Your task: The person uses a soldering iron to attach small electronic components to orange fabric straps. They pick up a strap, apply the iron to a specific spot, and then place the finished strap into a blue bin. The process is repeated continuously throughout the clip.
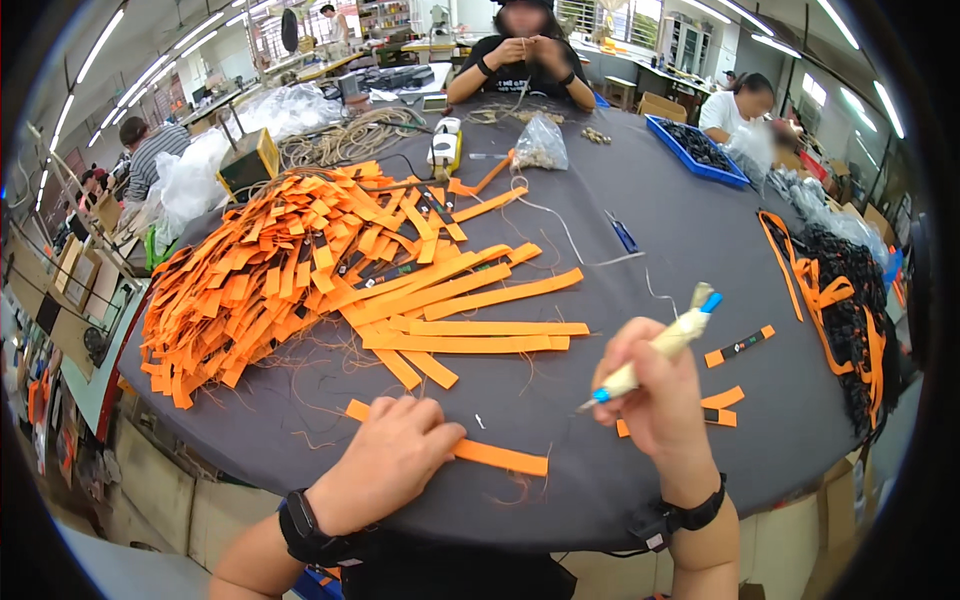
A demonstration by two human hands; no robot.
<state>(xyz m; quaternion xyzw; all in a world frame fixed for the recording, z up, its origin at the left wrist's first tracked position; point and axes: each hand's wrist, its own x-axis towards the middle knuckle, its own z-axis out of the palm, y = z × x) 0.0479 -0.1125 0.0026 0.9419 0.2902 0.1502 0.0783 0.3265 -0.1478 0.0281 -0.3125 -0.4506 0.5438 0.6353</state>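
My left hand presses down on an orange webbing strip lying flat near the table's front edge, its fingers bent together over the strip. The strip's middle is hidden under the hand; loose orange threads hang about it. To the right, my right hand is closed around a pen-like tool wrapped in cream tape, with blue ends and a thin pointed metal tip. The tip points down-left and looks raised above the table. A small white scrap lies just beyond the strip.
A big heap of orange strips covers the table's left side. Short orange-and-black strips lie at right, near black straps. Farther back are blue-handled snips, a power strip, a blue tray and a seated person.
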